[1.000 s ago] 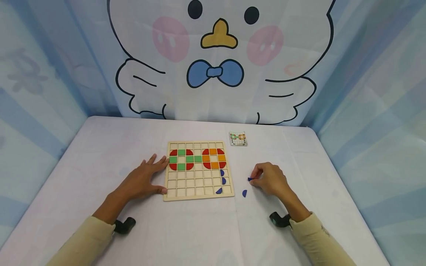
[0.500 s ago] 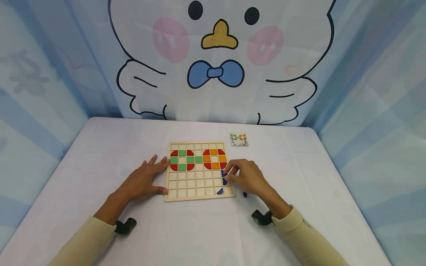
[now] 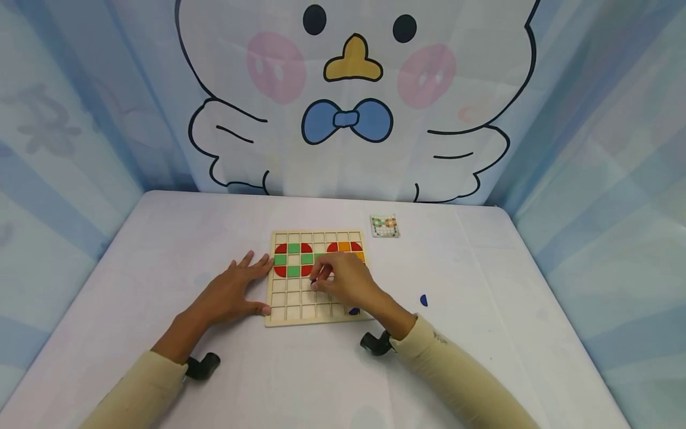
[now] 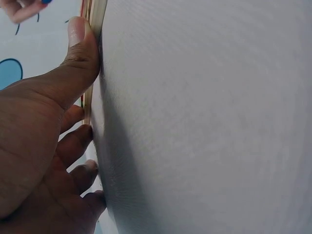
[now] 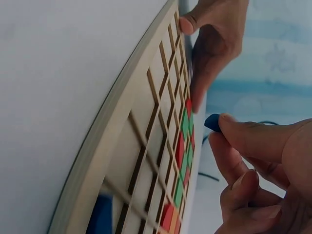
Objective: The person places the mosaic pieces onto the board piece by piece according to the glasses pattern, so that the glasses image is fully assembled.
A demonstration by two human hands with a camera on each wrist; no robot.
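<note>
A wooden grid board (image 3: 284, 319) lies on the table, set with red, green (image 3: 293, 271) and orange tiles. My left hand (image 3: 227, 292) rests at its left edge with spread fingers; the thumb (image 4: 80, 53) touches the rim in the left wrist view. Over the middle of the board, my right hand (image 3: 348, 280) pinches a small blue piece (image 5: 213, 122) between thumb and finger, above the surface. Another blue half-round piece (image 3: 354, 311) lies in the grid's near right part. The right hand and forearm hide part of the right side of the grid in the head view.
A loose blue half-round piece (image 3: 423, 300) lies on the white table right of the board. Behind the board's right corner is a small pattern card (image 3: 384, 226). A printed cartoon curtain (image 3: 348, 161) hangs along the table's back edge.
My right hand has carried its blue piece leftward from the table to over the board's middle. The loose blue piece now lies farther right. My left hand stays put.
</note>
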